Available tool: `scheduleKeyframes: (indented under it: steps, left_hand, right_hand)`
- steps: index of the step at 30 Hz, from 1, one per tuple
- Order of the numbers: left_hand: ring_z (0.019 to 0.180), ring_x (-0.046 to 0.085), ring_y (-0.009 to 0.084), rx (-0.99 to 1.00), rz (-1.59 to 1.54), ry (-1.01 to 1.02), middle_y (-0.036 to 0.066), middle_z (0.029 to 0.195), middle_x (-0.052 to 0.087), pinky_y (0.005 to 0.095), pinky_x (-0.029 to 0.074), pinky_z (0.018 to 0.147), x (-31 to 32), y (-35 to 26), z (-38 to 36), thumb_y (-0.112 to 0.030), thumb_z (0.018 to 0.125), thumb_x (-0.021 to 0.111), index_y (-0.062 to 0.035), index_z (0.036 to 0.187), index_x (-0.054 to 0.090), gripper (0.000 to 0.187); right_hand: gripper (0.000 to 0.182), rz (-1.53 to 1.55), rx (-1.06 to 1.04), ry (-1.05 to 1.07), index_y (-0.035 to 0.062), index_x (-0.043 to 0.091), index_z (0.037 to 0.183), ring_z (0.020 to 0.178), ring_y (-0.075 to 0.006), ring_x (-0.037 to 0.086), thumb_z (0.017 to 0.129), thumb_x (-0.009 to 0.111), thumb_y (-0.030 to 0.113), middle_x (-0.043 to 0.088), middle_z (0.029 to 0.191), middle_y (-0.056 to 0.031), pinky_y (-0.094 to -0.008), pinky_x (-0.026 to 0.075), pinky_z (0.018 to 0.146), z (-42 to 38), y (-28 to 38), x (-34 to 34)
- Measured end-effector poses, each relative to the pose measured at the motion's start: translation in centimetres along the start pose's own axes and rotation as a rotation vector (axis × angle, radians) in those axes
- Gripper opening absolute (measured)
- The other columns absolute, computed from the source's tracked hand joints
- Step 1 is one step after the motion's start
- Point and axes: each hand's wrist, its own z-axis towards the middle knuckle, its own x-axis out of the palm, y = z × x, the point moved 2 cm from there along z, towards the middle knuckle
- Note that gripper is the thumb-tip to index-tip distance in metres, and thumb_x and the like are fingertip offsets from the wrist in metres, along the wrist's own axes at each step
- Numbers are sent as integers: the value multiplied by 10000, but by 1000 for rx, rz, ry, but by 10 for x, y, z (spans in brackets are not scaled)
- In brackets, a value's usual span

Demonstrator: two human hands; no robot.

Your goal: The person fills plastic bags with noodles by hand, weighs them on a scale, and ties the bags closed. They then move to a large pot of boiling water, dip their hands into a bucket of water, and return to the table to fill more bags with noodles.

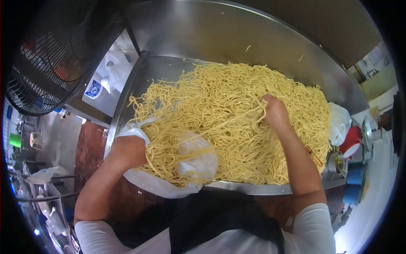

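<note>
A wide heap of yellow noodles lies in a metal tray. On the right, my right hand is closed on some noodle strands, which stretch leftward across the heap. My left hand is at the near left corner, against a translucent plastic bag. Noodles fill the bag's open mouth and spill over toward the heap. Bag and noodles hide the fingers of that hand. A whitish piece of plastic shows among the noodles beside the bag.
A caged fan stands at upper left, near a white tub. Beyond the tray's right end are a white plastic bag, a red container, a metal pot and blue containers. A tall metal wall backs the tray.
</note>
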Motion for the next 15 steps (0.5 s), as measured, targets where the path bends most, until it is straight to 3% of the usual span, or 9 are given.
scheduleKeyframes:
  steps: [3, 5, 6, 8, 10, 12, 13, 15]
  left_hand:
    - [853, 710, 358, -10, 68, 16, 206, 860, 712, 440, 560, 772, 13, 14, 1, -353, 760, 671, 3, 845, 729, 371]
    - [847, 709, 360, -10, 58, 30, 207, 857, 711, 443, 559, 772, 13, 16, 0, -344, 749, 670, -5, 845, 734, 357]
    - [847, 709, 360, -13, 54, 35, 207, 857, 711, 443, 559, 772, 11, 16, -3, -344, 749, 670, -5, 845, 734, 357]
    - [893, 703, 352, 5, 59, 64, 199, 917, 714, 448, 554, 797, 3, 15, -10, -258, 749, 661, -9, 908, 726, 302]
    - [879, 694, 366, 67, 15, -14, 207, 907, 707, 458, 547, 792, 8, 19, -20, -245, 747, 661, -6, 899, 719, 289]
    - [865, 685, 379, 129, -25, -92, 215, 897, 699, 469, 541, 787, 8, 24, -30, -231, 745, 661, -3, 890, 713, 275]
    - [874, 669, 394, 135, -69, -113, 220, 895, 686, 484, 530, 781, 6, 25, -35, -223, 732, 667, -29, 970, 683, 307]
    - [882, 652, 409, 137, -118, -137, 225, 893, 673, 500, 519, 774, 7, 30, -39, -214, 719, 674, -54, 1050, 654, 368]
  right_hand:
    - [347, -230, 18, 22, 94, 661, 1188, 981, -320, 685, 841, 674, 104, 712, 1047, -158, -409, 538, 849, 21, -2, -13]
    - [530, -476, -142, 208, 84, 580, 1322, 1130, -323, 630, 813, 714, 150, 645, 1229, -186, -409, 509, 963, 32, 9, -13]
    - [687, -588, -149, 310, 81, 501, 1409, 1267, -333, 536, 765, 733, 140, 567, 1354, -185, -419, 449, 1065, 28, 37, -15]
    - [764, -565, -363, 400, 105, 497, 1430, 1359, -335, 447, 704, 735, 73, 474, 1465, -193, -402, 384, 1128, 19, 82, -5]
    - [766, -344, -574, 496, 110, 479, 1446, 1424, -352, 362, 740, 776, 135, 392, 1524, -214, -400, 322, 1176, 14, 128, 36]
    - [713, 49, -724, 480, 65, 413, 1477, 1435, -352, 346, 859, 717, 251, 340, 1550, -231, -408, 322, 1171, 4, 168, 110]
    - [708, 348, -613, 570, 40, 437, 1456, 1427, -362, 358, 888, 668, 394, 372, 1533, -232, -404, 329, 1162, -7, 184, 140]
    - [733, 319, -403, 799, 23, 499, 1398, 1339, -380, 469, 879, 627, 524, 501, 1430, -239, -425, 394, 1095, -26, 200, 185]
